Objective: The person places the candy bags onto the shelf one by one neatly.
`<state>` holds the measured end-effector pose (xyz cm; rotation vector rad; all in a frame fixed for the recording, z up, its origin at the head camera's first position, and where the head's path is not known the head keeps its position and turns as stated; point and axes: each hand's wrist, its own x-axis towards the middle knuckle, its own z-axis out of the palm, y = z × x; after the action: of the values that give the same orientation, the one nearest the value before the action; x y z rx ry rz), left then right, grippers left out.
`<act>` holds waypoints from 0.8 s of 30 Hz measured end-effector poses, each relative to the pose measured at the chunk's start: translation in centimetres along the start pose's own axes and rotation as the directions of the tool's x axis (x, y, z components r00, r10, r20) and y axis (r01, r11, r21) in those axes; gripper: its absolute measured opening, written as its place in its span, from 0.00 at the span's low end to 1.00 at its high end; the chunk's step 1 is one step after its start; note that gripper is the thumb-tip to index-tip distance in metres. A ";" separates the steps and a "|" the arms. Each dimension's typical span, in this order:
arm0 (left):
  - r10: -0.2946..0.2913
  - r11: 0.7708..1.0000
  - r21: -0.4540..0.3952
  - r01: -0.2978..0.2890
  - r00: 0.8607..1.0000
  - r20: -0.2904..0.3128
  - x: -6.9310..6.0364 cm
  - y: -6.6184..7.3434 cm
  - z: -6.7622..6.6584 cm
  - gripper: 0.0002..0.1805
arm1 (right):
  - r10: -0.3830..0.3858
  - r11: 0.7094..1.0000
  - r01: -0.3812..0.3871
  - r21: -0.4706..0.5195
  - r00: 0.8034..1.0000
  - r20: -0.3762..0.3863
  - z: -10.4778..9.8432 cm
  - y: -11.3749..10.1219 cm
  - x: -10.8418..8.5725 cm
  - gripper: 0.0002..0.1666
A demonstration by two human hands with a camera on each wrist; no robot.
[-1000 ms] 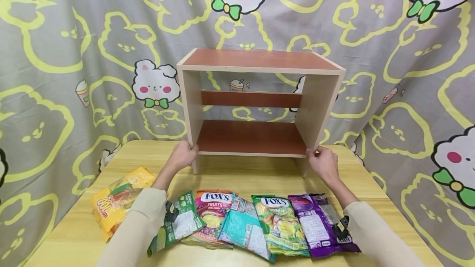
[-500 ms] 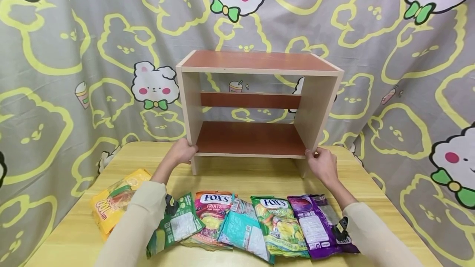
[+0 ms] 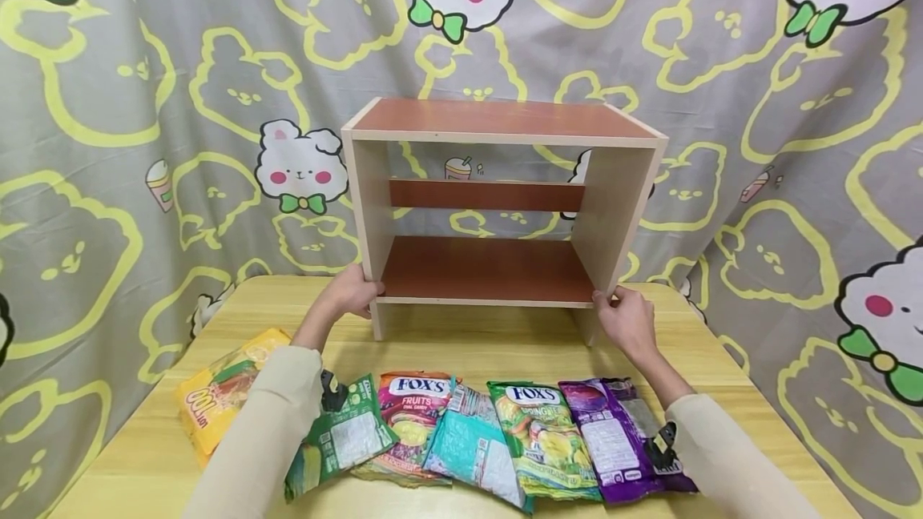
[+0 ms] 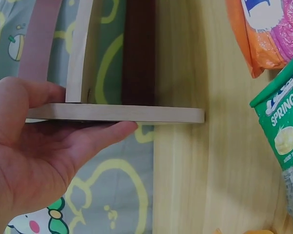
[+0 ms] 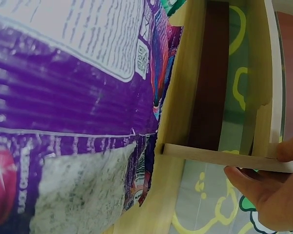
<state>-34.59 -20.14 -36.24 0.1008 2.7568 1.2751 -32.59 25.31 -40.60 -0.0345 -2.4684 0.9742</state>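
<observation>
A small wooden shelf unit (image 3: pixel 486 269) with reddish-brown boards and pale side panels stands on the table. My left hand (image 3: pixel 350 291) grips the lower part of its left side panel, thumb inside and fingers along the outer face, as the left wrist view shows on the panel edge (image 4: pixel 112 112). On the opposite side my right hand (image 3: pixel 629 315) pinches the right side panel (image 5: pixel 219 157) at the same height, its thumb by the shelf board's corner. Both compartments hold nothing.
In front of the shelf lies a row of candy bags: yellow (image 3: pixel 223 391), green (image 3: pixel 346 435), orange-pink (image 3: pixel 414 423), teal (image 3: pixel 472 443), green-yellow Fox's (image 3: pixel 544 439) and purple (image 3: pixel 613 443). A patterned curtain (image 3: pixel 216 102) hangs behind the wooden table (image 3: pixel 447 351).
The view has tilted very slightly, and my left hand has shifted a little up along the left panel. Both hands still hold the shelf, which stays in place.
</observation>
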 end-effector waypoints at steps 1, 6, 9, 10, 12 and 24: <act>0.001 1.000 -0.004 -0.001 1.000 -0.005 0.0 -0.1 0.0 0.28 | -0.001 1.000 0.001 -0.002 1.000 0.000 0.0 0.0 0.0 0.18; 0.010 1.000 -0.012 -0.010 1.000 -0.023 0.1 -0.6 0.1 0.27 | -0.001 1.000 0.001 0.000 1.000 0.005 0.1 -0.2 -0.1 0.18; 0.015 1.000 -0.013 -0.016 1.000 -0.028 0.2 -0.9 0.1 0.28 | 0.000 1.000 0.000 0.002 1.000 0.003 0.1 -0.2 -0.1 0.18; 0.017 1.000 -0.013 -0.017 0.999 -0.029 0.2 -0.9 0.1 0.28 | 0.000 1.000 0.000 0.001 1.000 0.003 0.1 -0.2 -0.1 0.18; 0.020 1.000 -0.010 -0.020 0.999 -0.034 0.2 -1.0 0.2 0.28 | -0.003 1.000 0.003 0.004 1.000 0.005 0.1 -0.2 -0.1 0.18; 0.030 0.999 -0.032 -0.032 0.998 -0.051 0.1 -0.7 0.3 0.26 | -0.033 0.999 0.034 -0.013 0.998 0.048 -0.6 -0.2 0.0 0.19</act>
<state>-34.70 -20.38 -37.00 0.1103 2.7851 1.3487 -32.29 25.57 -40.09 0.0252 -2.5110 0.9538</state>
